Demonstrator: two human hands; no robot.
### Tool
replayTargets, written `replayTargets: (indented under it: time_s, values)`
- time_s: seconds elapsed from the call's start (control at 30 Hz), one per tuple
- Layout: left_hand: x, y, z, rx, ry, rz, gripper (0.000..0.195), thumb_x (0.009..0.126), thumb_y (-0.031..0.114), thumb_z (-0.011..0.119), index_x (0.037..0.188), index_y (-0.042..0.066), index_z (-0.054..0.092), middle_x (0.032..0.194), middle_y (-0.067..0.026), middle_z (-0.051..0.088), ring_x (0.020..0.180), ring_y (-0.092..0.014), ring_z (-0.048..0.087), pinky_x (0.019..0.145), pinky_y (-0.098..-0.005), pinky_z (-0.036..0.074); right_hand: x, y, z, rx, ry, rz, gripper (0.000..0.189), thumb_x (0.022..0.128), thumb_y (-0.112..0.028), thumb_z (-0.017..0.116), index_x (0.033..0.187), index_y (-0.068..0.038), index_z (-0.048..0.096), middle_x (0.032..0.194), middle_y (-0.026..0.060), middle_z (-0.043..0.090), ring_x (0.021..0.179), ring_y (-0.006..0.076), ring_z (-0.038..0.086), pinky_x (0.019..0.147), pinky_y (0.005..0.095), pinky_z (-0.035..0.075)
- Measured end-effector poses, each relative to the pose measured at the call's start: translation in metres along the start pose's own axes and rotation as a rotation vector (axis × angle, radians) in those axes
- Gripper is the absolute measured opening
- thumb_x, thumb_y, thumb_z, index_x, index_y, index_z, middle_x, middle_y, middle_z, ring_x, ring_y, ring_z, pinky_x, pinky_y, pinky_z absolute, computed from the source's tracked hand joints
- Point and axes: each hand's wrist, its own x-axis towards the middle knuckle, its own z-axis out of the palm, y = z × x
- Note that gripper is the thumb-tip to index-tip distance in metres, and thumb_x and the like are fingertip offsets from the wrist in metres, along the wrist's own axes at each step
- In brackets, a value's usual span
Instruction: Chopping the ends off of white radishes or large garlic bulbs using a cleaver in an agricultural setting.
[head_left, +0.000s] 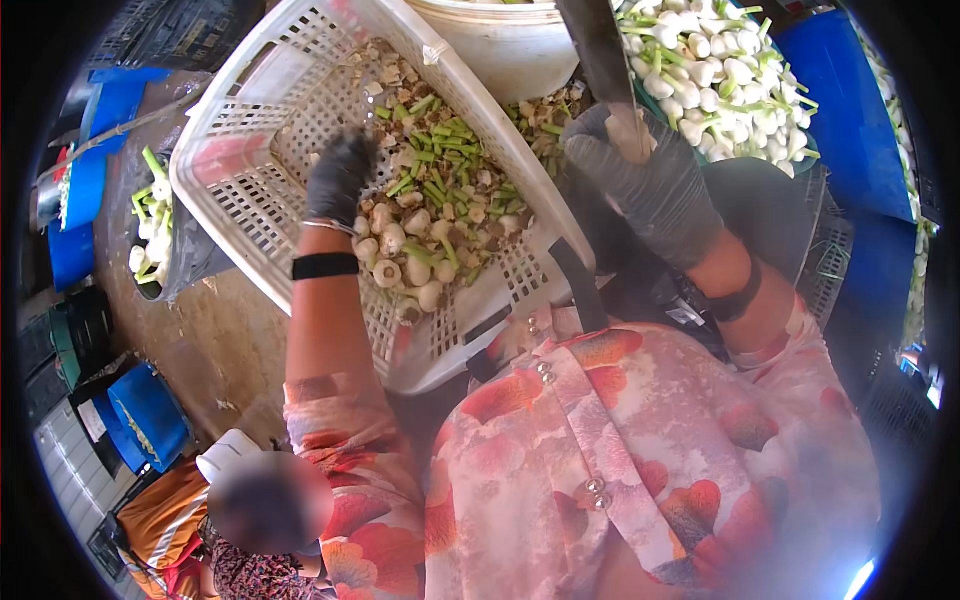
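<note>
My left hand (339, 178), in a dark glove, reaches into a white plastic basket (240, 180); its fingers are blurred, so I cannot tell whether they hold anything. Just below it, untrimmed-looking garlic bulbs (405, 244) lie heaped at the basket's near end. Cut green stem pieces (450, 150) and dry brown peelings (394, 71) cover the basket floor beyond them. On the right, outside the basket rim, my gloved right hand (649, 184) grips a knife (596, 49), its broad blade pointing away from me.
A tub of clean white garlic (712, 67) stands beyond my right hand, near a white bucket (502, 49). More garlic sits in a dark container (154, 225) at left. Blue bins (150, 412) and another person (262, 517) are at lower left.
</note>
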Motion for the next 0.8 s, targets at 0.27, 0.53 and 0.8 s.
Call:
replayTargets:
  time_s: [0.27, 0.53, 0.8]
  values:
    - [-0.076, 0.033, 0.114, 0.251, -0.262, -0.205, 0.037, 0.084, 0.026, 0.058, 0.118, 0.010, 0.059, 0.121, -0.0164, 0.057, 0.117, -0.035, 0.051, 0.100, -0.0460, 0.037, -0.009, -0.007, 0.002, 0.189, -0.192, 0.267, 0.019, 0.085, -0.021, 0.069, 0.094, -0.006, 0.063, 0.081, 0.0060, 0.062, 0.077, 0.0163, 0.062, 0.071, 0.0300, 0.050]
    - [-0.092, 0.036, 0.137, 0.404, -0.349, 0.488, 0.044, 0.081, 0.015, 0.051, 0.125, 0.010, 0.053, 0.130, -0.0135, 0.052, 0.128, -0.032, 0.042, 0.110, -0.0490, 0.025, -0.009, -0.001, 0.011, 0.303, -0.176, 0.283, 0.020, 0.085, -0.023, 0.070, 0.091, -0.005, 0.062, 0.077, 0.0053, 0.062, 0.071, 0.0147, 0.060, 0.069, 0.0301, 0.049]
    - [-0.061, 0.044, 0.124, 0.180, -0.434, 0.320, 0.045, 0.077, 0.014, 0.062, 0.122, 0.007, 0.054, 0.116, -0.0149, 0.059, 0.108, -0.029, 0.057, 0.096, -0.0439, 0.043, -0.008, 0.011, 0.018, 0.171, -0.167, 0.182, 0.028, 0.084, -0.031, 0.070, 0.090, -0.005, 0.061, 0.071, 0.0091, 0.060, 0.066, 0.0193, 0.059, 0.065, 0.0335, 0.048]
